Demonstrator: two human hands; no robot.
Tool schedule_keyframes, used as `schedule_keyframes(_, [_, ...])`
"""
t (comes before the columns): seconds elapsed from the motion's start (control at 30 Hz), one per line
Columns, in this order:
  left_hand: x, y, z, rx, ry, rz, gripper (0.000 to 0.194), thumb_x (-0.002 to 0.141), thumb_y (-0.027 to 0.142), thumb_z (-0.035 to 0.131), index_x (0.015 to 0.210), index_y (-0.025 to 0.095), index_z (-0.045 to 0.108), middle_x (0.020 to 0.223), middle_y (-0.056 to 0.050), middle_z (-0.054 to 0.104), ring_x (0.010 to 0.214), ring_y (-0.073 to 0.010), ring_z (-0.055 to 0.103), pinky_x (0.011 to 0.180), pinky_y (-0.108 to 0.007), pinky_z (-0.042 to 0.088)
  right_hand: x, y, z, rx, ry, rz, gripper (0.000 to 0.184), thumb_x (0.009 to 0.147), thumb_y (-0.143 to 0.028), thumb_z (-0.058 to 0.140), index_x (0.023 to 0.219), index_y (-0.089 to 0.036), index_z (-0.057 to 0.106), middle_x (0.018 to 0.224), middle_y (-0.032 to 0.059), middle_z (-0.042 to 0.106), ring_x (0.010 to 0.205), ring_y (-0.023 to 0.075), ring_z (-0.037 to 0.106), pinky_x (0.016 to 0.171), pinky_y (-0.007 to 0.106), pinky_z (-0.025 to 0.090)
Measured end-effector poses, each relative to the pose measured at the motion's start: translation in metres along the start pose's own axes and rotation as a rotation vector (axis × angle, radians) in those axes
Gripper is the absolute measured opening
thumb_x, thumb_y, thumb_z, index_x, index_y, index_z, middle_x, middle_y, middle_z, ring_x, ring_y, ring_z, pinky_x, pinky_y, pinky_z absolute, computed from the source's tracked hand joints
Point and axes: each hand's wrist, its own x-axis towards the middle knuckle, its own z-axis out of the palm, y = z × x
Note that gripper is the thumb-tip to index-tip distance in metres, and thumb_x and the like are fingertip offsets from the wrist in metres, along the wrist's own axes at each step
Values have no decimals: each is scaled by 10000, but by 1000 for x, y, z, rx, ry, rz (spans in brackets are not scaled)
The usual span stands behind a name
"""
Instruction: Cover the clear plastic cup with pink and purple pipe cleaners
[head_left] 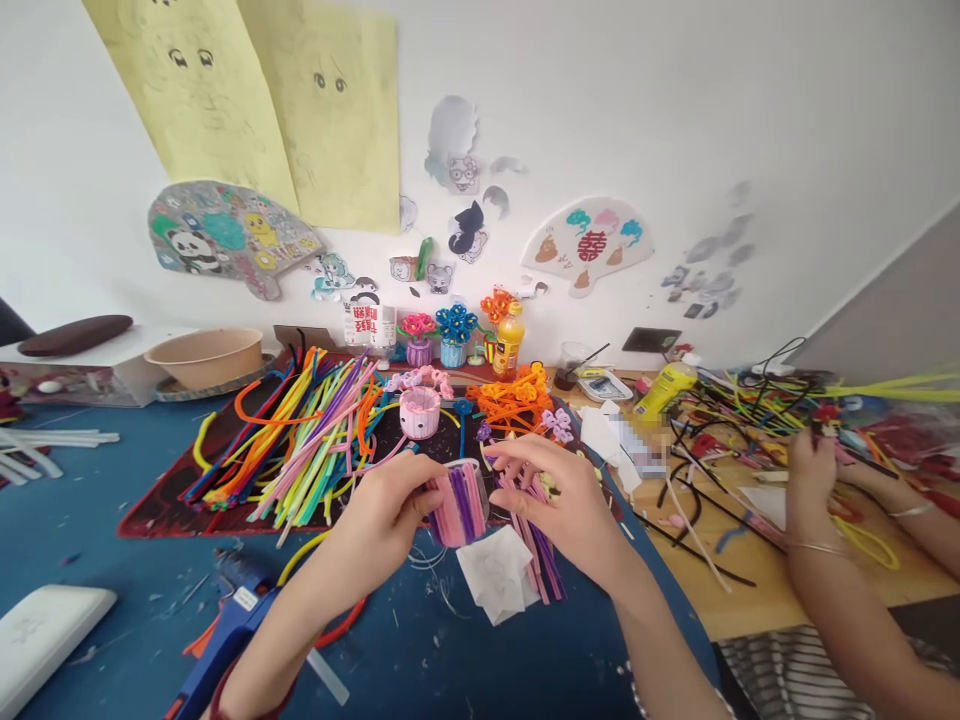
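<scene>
Bare forearms [652, 620] frame a pink-and-purple striped cup [457, 508] held above the blue bench [450, 680].

Left hand [394, 495] pinches the cup's side between thumb and fingers; the right hand [559, 492] curves loosely just beside it, thumb apart from fingertips; whether it touches, I cannot tell. Behind stands a pink pot [420, 414] near heaped pipe cleaners [315, 440]; to the right, a co-worker's hand [810, 470] holds something red [826, 413].
</scene>
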Motion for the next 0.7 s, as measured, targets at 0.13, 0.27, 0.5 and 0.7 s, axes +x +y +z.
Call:
schedule_keyframes(0.13, [0, 5, -6, -132, -31, -8, 264, 962, 251, 443, 818, 184, 653, 751, -25, 677, 688, -158, 593, 644, -264, 434, 1, -6, 3, 86, -17, -36, 368, 874, -459, 710, 1189, -271, 687, 1079, 72, 694, 962, 228, 671, 832, 333, 562])
schedule_keyframes(0.27, [-2, 8, -7, -147, -26, -11, 279, 960, 264, 442, 795, 181, 652, 735, -22, 659, 680, -159, 573, 646, -266, 422, -1, -12, 7, 82, -9, -65, 370, 897, -494, 662, 1175, -251, 695, 1095, 77, 683, 1020, 225, 667, 888, 322, 542])
schedule_keyframes(0.5, [-5, 11, -7, -166, -33, -43, 277, 957, 267, 447, 805, 179, 661, 742, -27, 660, 687, -163, 568, 650, -271, 415, -3, -15, 10, 54, 3, -75, 260, 903, -404, 690, 1110, -251, 731, 1043, 62, 684, 974, 207, 673, 878, 316, 543])
schedule_keyframes(0.7, [-5, 10, -4, -170, -19, -33, 270, 954, 263, 445, 816, 178, 661, 744, -26, 662, 682, -162, 568, 649, -270, 412, -2, -13, 12, 68, 14, -87, 246, 885, -389, 716, 1078, -241, 754, 1017, 60, 702, 938, 201, 686, 836, 305, 559])
